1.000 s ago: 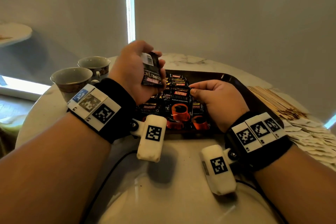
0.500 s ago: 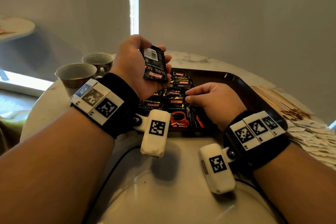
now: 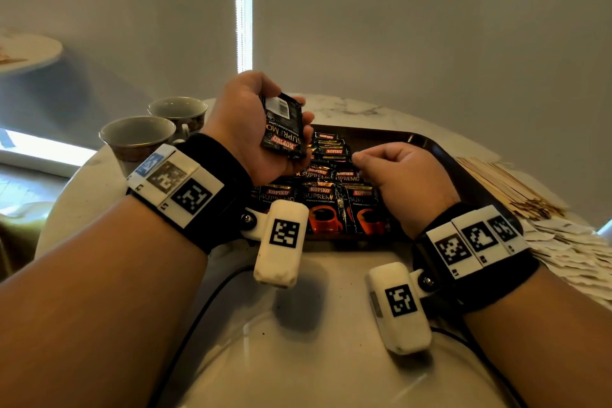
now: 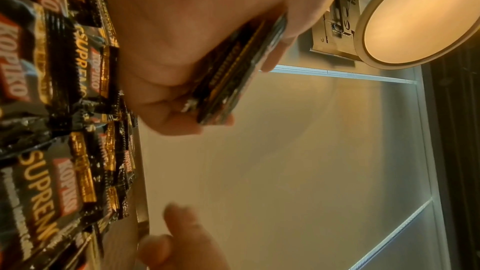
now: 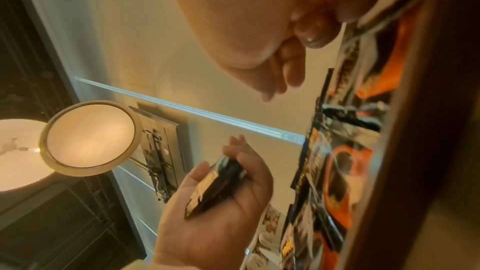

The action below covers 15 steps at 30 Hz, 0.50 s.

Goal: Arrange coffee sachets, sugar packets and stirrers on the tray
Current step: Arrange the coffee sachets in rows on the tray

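Left hand (image 3: 251,129): gripped a small stack of coffee sachets (image 3: 283,129) above the tray (image 3: 463,172). Right hand (image 3: 404,175): fingers curled, holding nothing visible, over sachet rows (image 3: 324,195) on the tray. Stirrers (image 3: 506,189) and sugar packets (image 3: 576,252) lay right, on the surface (image 3: 331,325). Two cups (image 3: 139,137) stood left.
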Available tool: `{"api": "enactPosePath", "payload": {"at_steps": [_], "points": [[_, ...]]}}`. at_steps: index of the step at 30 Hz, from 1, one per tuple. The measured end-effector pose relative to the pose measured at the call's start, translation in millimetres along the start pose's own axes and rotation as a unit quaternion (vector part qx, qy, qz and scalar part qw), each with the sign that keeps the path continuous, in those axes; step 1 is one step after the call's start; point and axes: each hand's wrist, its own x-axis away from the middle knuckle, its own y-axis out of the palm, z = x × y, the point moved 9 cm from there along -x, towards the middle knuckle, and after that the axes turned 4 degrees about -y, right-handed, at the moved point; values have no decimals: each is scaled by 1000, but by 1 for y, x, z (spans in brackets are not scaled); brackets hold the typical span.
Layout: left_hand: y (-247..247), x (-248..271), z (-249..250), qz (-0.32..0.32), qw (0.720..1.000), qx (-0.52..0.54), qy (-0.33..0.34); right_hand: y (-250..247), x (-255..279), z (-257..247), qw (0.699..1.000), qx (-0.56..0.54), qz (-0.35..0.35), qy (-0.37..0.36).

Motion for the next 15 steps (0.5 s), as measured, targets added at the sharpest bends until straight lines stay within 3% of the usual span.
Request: {"api": "enactPosePath", "payload": {"at_steps": [3,8,15], "points": [[0,-1,-13,2,996,-60,-61,-13,-3,5,998,6,42,44],[-1,-6,-27,9,988,-110,-106,2,1,16,983,-50,-4,177],[-3,-10,-32,17,985,-128,-112,13,11,13,963,-185,-54,187]]}}
